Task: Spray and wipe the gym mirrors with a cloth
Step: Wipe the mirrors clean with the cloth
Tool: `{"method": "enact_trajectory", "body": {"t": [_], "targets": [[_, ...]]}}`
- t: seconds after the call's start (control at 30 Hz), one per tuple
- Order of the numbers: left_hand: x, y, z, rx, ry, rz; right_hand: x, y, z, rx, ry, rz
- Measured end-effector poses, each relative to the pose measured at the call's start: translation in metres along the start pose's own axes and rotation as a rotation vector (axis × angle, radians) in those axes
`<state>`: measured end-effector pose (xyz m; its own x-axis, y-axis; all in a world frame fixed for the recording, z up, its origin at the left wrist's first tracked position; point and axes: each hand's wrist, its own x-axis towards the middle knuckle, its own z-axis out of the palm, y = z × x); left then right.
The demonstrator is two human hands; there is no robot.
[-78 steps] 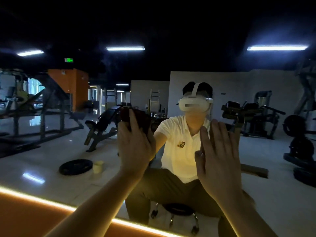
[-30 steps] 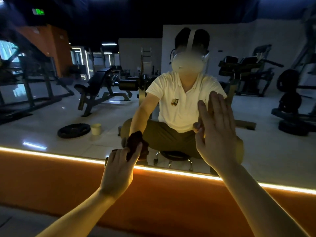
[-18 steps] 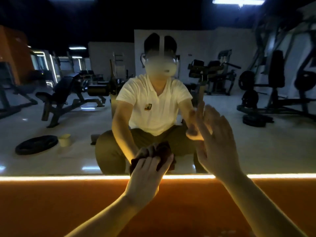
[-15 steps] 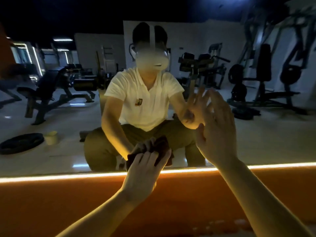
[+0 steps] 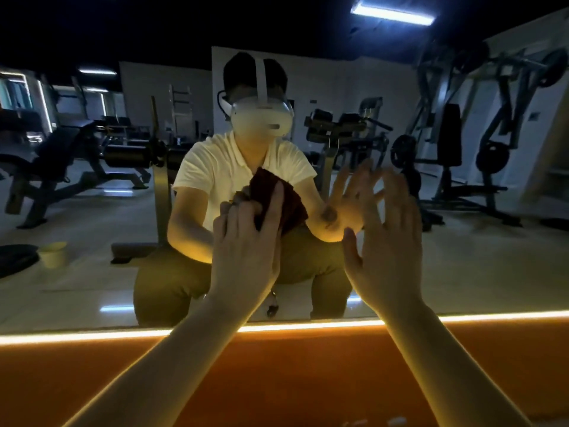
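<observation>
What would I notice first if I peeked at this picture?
Two hands at a mirror: the left hand holds a dark red cloth against the glass in the middle, and the right hand is spread open beside it. Below them, a glowing orange light strip runs along the mirror's bottom edge.

The mirror (image 5: 385, 87) was smooth, glossy glass. The dark red cloth (image 5: 288, 203) looked soft, matt and woven. Below it, the orange panel (image 5: 308, 380) was smooth with a dull sheen. The reflected floor (image 5: 477, 272) was polished and shiny.
</observation>
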<state>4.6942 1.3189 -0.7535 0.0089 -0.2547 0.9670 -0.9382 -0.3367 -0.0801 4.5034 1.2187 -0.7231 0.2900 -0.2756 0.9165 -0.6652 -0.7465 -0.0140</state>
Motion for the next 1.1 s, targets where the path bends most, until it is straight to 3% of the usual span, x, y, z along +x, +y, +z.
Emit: {"method": "enact_trajectory", "body": {"t": [0.1,0.27,0.4,0.53,0.67,0.73,0.8,0.97,1.1], "targets": [[-0.021,0.015,0.008,0.001,-0.050,0.073,0.008,0.016,0.004,-0.043,-0.012,0.122],[-0.007,-0.006,0.001,0.022,-0.099,0.320,0.007,0.020,0.013,-0.083,-0.102,0.068],[0.076,-0.015,-0.017,0.035,0.083,0.172,0.010,0.012,0.005,-0.005,-0.049,0.028],[0.111,-0.003,-0.015,-0.040,0.116,-0.021,0.025,0.002,-0.005,0.085,0.064,-0.073],[0.074,0.005,-0.008,-0.020,0.034,0.305,0.066,0.005,-0.010,0.038,0.105,-0.106],[0.086,-0.011,-0.012,0.038,0.000,0.496,0.094,0.007,-0.012,0.022,0.155,-0.146],[0.115,-0.026,-0.019,0.107,0.009,0.566,0.121,0.009,-0.014,0.014,0.197,-0.172],[0.230,-0.048,-0.039,0.170,0.191,0.397,0.186,0.009,-0.024,-0.071,0.255,-0.192],[0.284,-0.047,-0.052,0.136,0.290,0.129,0.244,0.013,-0.046,-0.112,0.286,-0.135]]}}
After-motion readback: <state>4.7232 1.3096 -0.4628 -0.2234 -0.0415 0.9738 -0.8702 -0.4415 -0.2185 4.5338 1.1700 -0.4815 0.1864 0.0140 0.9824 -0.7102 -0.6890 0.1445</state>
